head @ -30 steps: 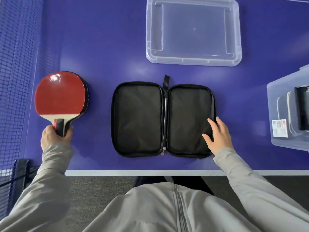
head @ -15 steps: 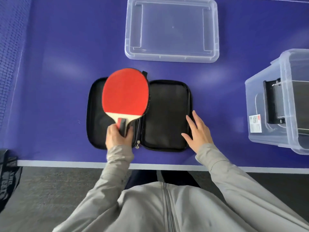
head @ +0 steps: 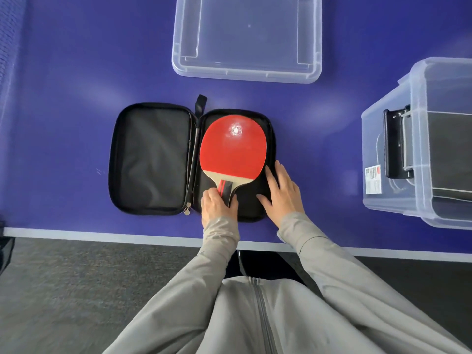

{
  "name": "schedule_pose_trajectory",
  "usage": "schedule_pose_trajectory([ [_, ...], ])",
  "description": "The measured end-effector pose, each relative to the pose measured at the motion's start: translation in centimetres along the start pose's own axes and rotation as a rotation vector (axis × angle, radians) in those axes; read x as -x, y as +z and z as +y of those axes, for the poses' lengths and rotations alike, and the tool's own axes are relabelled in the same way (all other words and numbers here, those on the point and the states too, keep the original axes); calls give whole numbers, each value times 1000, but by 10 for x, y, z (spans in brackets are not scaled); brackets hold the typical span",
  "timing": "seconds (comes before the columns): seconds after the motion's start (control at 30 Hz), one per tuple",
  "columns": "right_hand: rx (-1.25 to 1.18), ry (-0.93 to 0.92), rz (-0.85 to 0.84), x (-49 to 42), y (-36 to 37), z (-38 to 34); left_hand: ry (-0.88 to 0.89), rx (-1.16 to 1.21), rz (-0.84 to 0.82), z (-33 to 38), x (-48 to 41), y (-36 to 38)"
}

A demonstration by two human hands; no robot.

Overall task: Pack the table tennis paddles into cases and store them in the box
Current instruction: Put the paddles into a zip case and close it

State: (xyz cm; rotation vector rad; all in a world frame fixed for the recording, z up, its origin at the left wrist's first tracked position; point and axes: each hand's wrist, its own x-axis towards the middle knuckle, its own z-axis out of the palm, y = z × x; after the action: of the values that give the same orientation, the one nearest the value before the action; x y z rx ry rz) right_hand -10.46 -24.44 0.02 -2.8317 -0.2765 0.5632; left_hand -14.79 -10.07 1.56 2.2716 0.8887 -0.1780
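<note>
A black zip case (head: 153, 159) lies unzipped and spread flat on the blue table near its front edge. A red-faced paddle (head: 233, 146) lies in the case's right half, red side up. My left hand (head: 218, 206) grips the paddle's handle at the near end of that half. My right hand (head: 282, 191) rests flat with straight fingers on the right edge of the case, beside the paddle's blade. The case's left half holds nothing.
A clear plastic lid (head: 246, 37) lies upturned at the back of the table. A clear storage box (head: 421, 146) stands at the right with a black case inside. The table's white front edge (head: 102, 235) runs just below the case.
My left hand has carried the paddle from the table's left side, over the case's middle, down into the right half. My right hand has stayed at the case's right edge.
</note>
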Motion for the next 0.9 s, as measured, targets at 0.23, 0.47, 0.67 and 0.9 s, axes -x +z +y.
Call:
schedule_pose_trajectory([
  [0.23, 11, -7, -11, -1, 0, 1, -76, 0, 0, 17, 2, 12],
  [0.47, 4, -24, -41, 0, -3, 3, -54, 4, -60, 14, 1, 7],
  [0.67, 21, -77, -96, 10, -5, 12, 45, 24, -41, -12, -9, -23],
  [0.9, -4, 14, -114, 24, 3, 6, -281, -130, 404, -108, -69, -118],
])
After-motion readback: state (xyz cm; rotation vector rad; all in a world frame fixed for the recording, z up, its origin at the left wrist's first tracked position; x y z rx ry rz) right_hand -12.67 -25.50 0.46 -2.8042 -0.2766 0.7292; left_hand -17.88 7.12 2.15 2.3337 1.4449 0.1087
